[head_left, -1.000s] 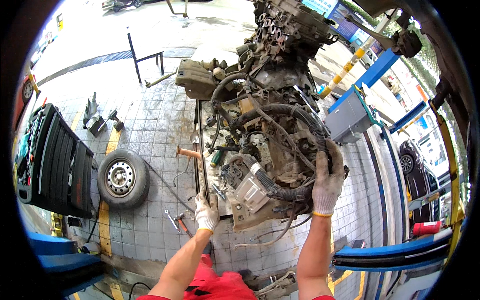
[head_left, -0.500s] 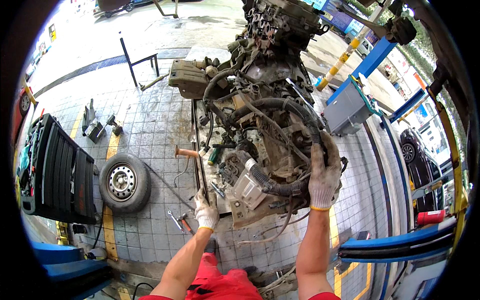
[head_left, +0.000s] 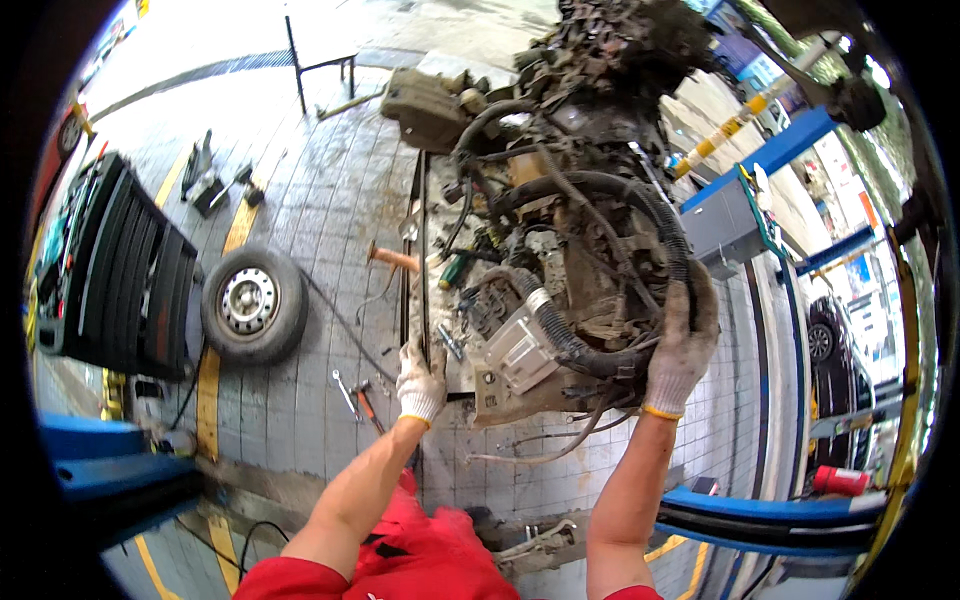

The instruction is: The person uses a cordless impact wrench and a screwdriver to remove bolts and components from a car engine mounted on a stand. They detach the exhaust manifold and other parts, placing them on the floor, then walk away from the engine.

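A greasy engine and gearbox assembly with thick corrugated wiring harness fills the middle. It sits on a low platform with a black edge rail. My gloved left hand is closed round the near end of that rail. My gloved right hand grips the harness at the assembly's right side; some of its fingers are hidden. Between my hands lie a flat silvery metal box and a dirty tan plate. A green-handled tool and an orange-brown pipe are at the platform's left.
On the tiled floor to the left are a wheel, a wrench and an orange-handled hammer. A black tool cabinet stands farther left. Blue lift arms reach in on both sides; a grey cabinet stands right.
The view has tilted, so the scene is shifted. The assembly, with both hands still on it, appears slightly farther right of the wheel and floor tools.
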A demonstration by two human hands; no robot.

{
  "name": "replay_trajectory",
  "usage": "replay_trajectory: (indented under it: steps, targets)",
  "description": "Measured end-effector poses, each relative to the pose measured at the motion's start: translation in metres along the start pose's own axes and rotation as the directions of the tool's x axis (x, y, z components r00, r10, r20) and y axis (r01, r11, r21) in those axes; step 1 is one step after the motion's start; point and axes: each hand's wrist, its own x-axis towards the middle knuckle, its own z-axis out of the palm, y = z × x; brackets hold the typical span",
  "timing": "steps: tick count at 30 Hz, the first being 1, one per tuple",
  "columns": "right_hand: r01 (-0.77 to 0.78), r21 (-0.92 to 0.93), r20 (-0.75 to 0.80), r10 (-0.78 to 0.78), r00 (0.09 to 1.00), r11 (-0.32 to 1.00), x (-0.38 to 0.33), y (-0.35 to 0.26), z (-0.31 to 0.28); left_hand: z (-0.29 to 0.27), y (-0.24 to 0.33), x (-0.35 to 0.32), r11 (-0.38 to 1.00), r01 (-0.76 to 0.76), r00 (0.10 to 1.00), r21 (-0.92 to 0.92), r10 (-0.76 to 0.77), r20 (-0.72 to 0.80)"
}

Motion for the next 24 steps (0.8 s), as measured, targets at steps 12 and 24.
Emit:
replay_trajectory:
  steps: [12, 24]
  targets:
    - [0.010, 0.012, -0.002, -0.010, 1.000, 1.000, -0.003, 0.001, 0.005, -0.018, 0.017, -0.002, 0.993, 0.096, 0.991, 0.064, -0.101, 0.085]
    - [0.011, -0.020, 0.016, -0.011, 1.000, 1.000, -0.004, -0.004, 0.007, -0.012, 0.010, -0.002, 0.997, 0.064, 0.997, 0.042, -0.065, 0.032]
